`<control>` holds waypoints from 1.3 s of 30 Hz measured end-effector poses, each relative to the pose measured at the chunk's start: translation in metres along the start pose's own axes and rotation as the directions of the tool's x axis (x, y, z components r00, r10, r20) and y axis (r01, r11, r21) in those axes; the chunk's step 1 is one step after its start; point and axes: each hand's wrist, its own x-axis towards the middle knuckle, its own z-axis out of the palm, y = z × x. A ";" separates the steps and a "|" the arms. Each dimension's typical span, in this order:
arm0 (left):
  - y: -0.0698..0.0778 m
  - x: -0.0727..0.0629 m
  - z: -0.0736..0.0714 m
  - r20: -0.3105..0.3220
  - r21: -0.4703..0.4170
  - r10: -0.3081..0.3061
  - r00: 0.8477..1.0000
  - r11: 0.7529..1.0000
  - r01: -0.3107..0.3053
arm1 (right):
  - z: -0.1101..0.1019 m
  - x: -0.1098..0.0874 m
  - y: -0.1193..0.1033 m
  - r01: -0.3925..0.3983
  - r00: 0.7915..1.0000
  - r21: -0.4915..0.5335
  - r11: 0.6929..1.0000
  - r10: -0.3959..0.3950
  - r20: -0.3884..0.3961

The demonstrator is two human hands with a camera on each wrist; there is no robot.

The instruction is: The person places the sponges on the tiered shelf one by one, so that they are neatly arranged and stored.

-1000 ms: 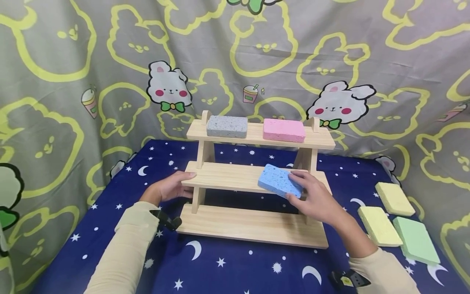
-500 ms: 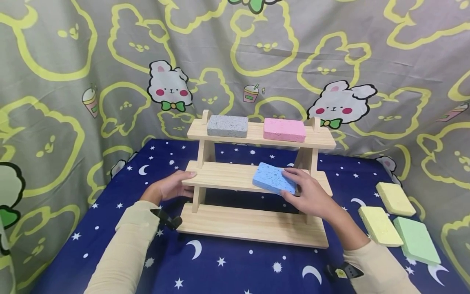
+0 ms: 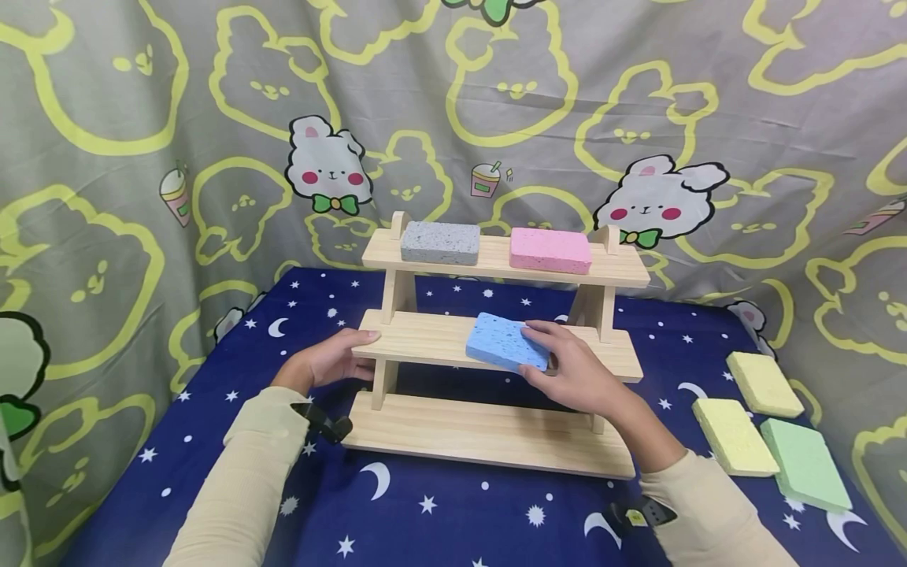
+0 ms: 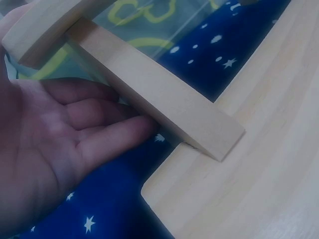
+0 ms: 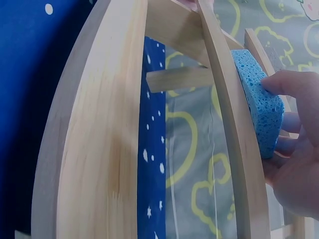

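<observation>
A blue sponge (image 3: 507,342) is at the middle board of a three-tier wooden shelf (image 3: 425,335), turned askew to the board's front edge. My right hand (image 3: 577,368) pinches its right end between thumb and fingers. In the right wrist view the blue sponge (image 5: 256,99) lies close against the middle board; whether its whole underside touches is unclear. My left hand (image 3: 333,358) holds the middle board's left end, thumb on top and fingers beneath. The left wrist view shows those fingers (image 4: 117,139) against the side upright (image 4: 154,89).
A grey sponge (image 3: 440,243) and a pink sponge (image 3: 549,250) sit on the top board. Two yellow sponges, one nearer (image 3: 734,437) and one farther (image 3: 764,384), lie right of the shelf with a green sponge (image 3: 805,465) on the starry blue cloth (image 3: 283,488). A patterned curtain (image 3: 425,94) hangs behind.
My right hand has moved left along the middle board with the blue sponge. My left hand keeps its place on the shelf's left end.
</observation>
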 end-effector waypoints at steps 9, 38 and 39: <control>0.001 -0.001 0.001 0.002 0.002 0.000 1.000 1.000 0.000 | 0.006 0.012 -0.006 0.030 1.000 0.006 1.000 -0.030 0.009; 0.002 -0.002 0.000 0.012 -0.012 0.007 1.000 1.000 -0.007 | 0.020 0.046 -0.015 0.103 0.992 0.060 0.993 -0.107 0.066; 0.002 -0.003 0.000 0.013 -0.014 0.008 1.000 1.000 -0.008 | 0.021 0.047 -0.016 0.102 0.992 0.062 0.993 -0.106 0.070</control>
